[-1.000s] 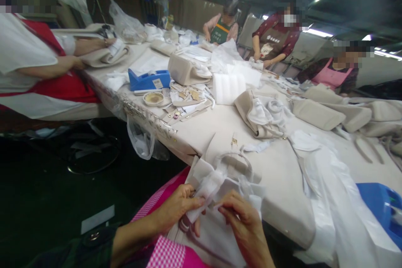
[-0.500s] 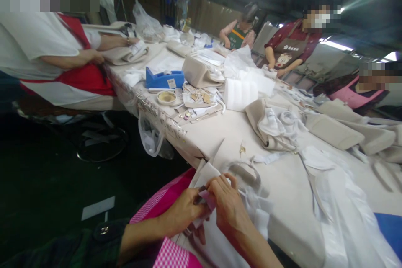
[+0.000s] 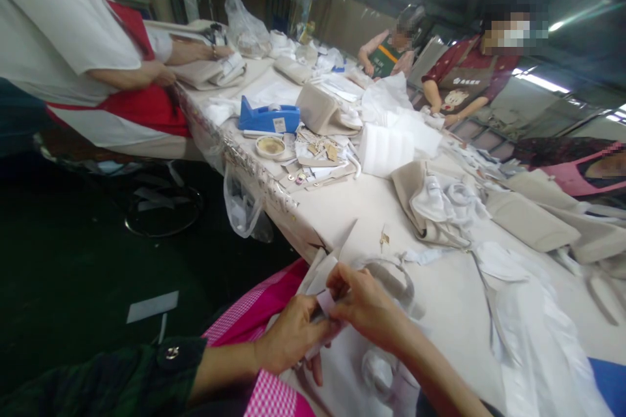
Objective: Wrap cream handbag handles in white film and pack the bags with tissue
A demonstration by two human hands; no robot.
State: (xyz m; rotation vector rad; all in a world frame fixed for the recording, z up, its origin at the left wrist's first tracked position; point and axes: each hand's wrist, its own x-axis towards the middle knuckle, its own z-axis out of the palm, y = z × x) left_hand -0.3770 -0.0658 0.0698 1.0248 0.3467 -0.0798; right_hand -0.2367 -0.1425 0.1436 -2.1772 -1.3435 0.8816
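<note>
Low in the head view, my left hand grips a pale wrapped piece at the table's near edge. My right hand meets it from the right, its thumb and fingers pinching a small pale pink slip between the two hands. White wrapping hangs below the hands over my lap. A beige strap loop lies just beyond my right hand. Farther up the table is a small gold tag. What my left fingers close on is partly hidden.
A blue tape dispenser and a round dish stand at the table's left edge. Beige bags with white stuffing lie to the right. One person in a red apron works at left; several others are across the table.
My right hand has turned and its fingers now pinch the pink slip from the right. The dark item seen by my left thumb no longer shows. The whole view has shifted slightly.
</note>
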